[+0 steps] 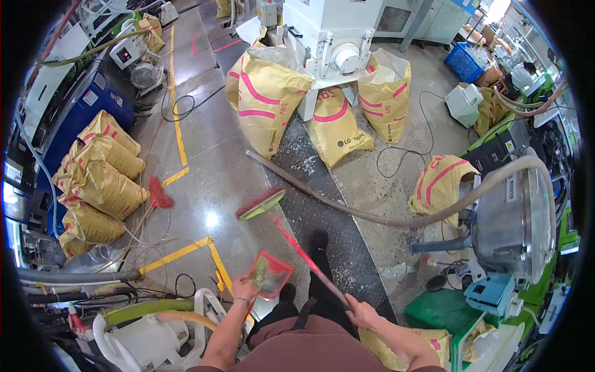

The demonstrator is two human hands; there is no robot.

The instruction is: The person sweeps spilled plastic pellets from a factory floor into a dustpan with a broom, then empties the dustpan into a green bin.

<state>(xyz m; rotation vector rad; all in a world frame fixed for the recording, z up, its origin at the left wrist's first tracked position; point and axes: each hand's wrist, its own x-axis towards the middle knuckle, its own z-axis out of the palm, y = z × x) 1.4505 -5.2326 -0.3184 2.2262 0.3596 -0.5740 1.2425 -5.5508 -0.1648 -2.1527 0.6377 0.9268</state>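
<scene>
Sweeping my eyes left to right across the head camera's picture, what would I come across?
Stacked yellow sacks → red brush head → the person's left hand → the red dustpan it holds → the right hand, gripping the broom handle → a grey metal tank.

The fisheye camera on your head looked down and forward, with your brown shirt point(300, 350) at the near edge, your left hand point(245, 287) and right hand point(365, 312) close below, and a white machine point(334, 20) at the far edge.
</scene>
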